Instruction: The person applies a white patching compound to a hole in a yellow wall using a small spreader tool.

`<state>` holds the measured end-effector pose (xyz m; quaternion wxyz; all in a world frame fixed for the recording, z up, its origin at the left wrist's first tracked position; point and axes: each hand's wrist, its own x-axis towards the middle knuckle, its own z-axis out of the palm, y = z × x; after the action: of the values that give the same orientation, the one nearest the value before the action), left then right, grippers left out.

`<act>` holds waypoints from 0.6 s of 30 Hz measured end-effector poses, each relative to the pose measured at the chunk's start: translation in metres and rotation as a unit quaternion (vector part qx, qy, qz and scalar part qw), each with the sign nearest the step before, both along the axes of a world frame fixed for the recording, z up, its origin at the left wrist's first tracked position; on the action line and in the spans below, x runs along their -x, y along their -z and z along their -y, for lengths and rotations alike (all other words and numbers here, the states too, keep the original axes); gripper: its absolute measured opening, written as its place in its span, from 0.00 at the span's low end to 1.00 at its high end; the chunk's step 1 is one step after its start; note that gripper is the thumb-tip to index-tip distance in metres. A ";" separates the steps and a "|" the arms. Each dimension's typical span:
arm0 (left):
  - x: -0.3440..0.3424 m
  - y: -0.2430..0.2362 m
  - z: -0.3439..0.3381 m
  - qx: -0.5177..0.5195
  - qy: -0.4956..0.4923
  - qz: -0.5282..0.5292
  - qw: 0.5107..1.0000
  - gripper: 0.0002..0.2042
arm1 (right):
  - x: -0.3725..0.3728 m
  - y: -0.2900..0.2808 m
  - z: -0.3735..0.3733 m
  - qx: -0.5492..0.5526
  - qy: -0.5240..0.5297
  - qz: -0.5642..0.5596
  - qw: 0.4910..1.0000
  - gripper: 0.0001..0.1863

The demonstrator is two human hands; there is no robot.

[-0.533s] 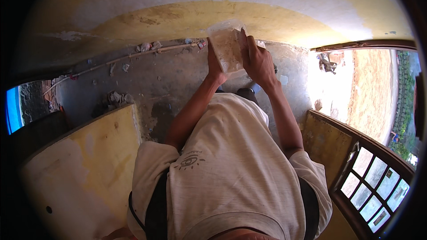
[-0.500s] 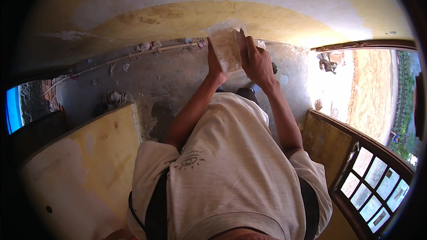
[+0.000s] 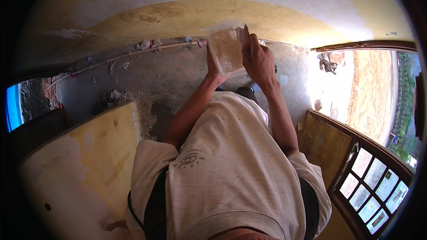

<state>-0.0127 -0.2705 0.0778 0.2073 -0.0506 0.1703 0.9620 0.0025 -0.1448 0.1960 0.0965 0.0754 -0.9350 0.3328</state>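
Note:
My left hand is closed around the left side and lower corner of a clear plastic tub, tilted so that its inside faces up toward me. A pale brown, pasty layer coats the inside, with whitish smears low down. At the tub's right side, my right hand is closed with one finger pointing up. A thin, flat, greyish-brown piece shows beside its fingers; its kind I cannot make out. Both hands are held out in front of the wall.
A yellow wall with pale patches rises ahead. Along its foot lies a long thin pole among scraps. Crumpled rubbish lies behind a low yellow partition at left. At right are a bright doorway and a paned door.
My right hand has shifted slightly right and turned more upright, uncovering more of the tub's inside. The left hand and tub have barely moved. Part of another person's limb shows more clearly at lower left.

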 end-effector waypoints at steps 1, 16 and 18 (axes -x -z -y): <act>0.000 0.002 0.000 -0.009 0.000 0.007 1.000 0.33 | -0.001 0.007 0.000 -0.003 0.001 0.013 1.000 0.11; -0.002 0.018 -0.003 0.001 0.026 0.013 1.000 0.33 | -0.003 0.006 -0.003 -0.068 0.010 0.050 0.996 0.10; -0.002 0.011 -0.006 0.023 0.013 0.018 0.999 0.33 | -0.006 0.008 0.005 -0.074 0.007 0.068 0.995 0.11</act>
<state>-0.0103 -0.2647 0.0665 0.2217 -0.0705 0.1892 0.9540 0.0087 -0.1500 0.1877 0.0294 0.0531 -0.9618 0.2668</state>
